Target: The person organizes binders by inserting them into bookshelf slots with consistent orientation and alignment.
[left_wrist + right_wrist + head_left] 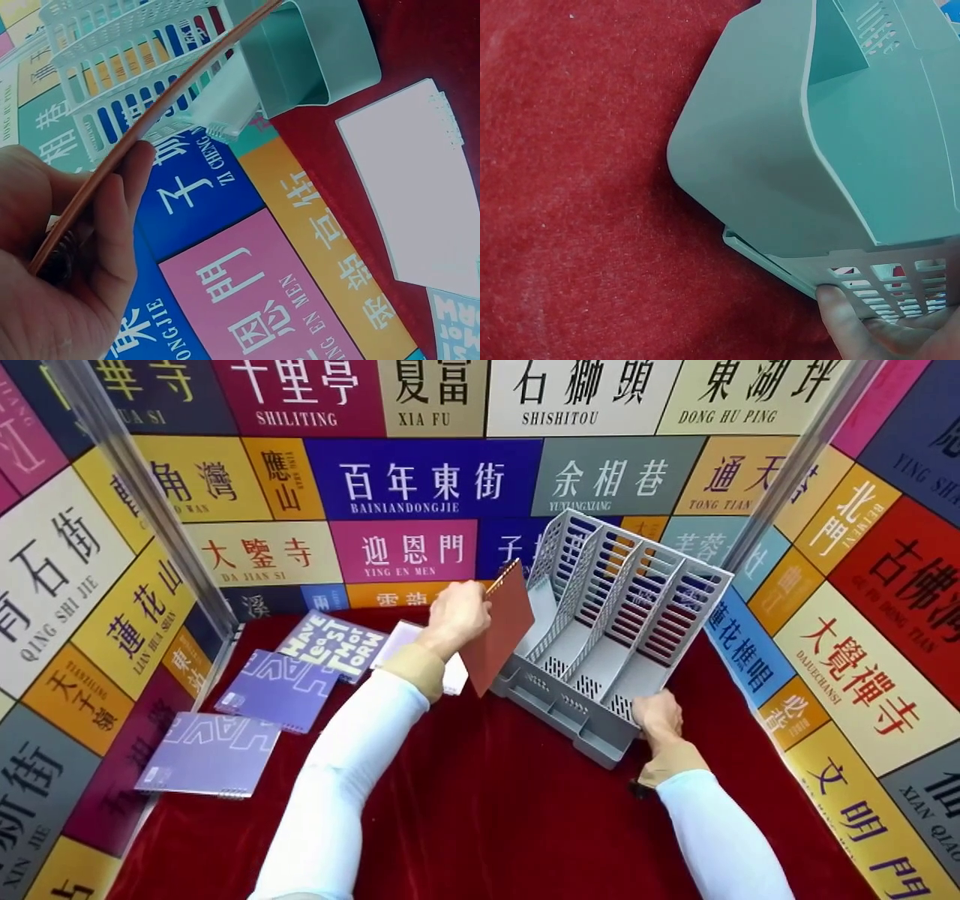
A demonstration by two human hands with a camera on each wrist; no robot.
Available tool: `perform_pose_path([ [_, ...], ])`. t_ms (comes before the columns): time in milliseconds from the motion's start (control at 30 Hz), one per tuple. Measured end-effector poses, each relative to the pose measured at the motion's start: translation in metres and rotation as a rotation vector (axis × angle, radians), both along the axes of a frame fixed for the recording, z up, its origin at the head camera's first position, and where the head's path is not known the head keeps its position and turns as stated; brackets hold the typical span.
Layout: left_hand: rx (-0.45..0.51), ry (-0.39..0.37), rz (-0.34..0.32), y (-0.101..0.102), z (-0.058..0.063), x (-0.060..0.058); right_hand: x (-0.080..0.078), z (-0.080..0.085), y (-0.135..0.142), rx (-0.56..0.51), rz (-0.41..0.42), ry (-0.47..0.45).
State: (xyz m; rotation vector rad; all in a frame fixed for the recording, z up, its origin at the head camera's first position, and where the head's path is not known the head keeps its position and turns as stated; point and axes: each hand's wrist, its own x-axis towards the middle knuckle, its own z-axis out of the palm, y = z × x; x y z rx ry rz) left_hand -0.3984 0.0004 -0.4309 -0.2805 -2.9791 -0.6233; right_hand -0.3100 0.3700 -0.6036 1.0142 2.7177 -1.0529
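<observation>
My left hand pinches a reddish-brown spiral notebook by its wire-bound edge. The notebook stands on edge beside the left end of a grey desktop file organizer, overlapping its front in the head view. Seen from the left wrist, thumb and fingers lie on opposite sides of the brown notebook. A pale spiral notebook leans in the organizer's leftmost slot. My right hand grips the organizer's lower right side; in the right wrist view its fingers press the slotted side panel.
Left on the red cloth lie two purple notebooks, one farther and one nearer, a lettered notebook, and a pale notebook partly hidden by my left arm. Sign-covered walls enclose the back and sides.
</observation>
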Motion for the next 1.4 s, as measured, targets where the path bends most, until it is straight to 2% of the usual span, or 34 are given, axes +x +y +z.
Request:
perform_pose_path([
  [267,-0.04,0.049,0.015,0.013,-0.006,-0.006,0.001,0.0,0.0,-0.002,0.0,0.001],
  [700,-0.141,0.125,-0.074,0.026,-0.02,0.003,0.0,-0.002,0.0,0.009,-0.004,0.011],
  [933,-0.093,0.076,-0.039,0.027,-0.023,0.005,-0.001,-0.003,0.001,0.005,-0.012,0.013],
  [1167,-0.061,0.083,-0.047,0.028,-0.018,0.006,0.0,-0.001,0.0,0.0,-0.013,0.021],
  [1400,-0.083,0.104,-0.052,0.032,-0.018,0.002,0.002,0.0,0.001,-0.007,-0.003,0.01],
])
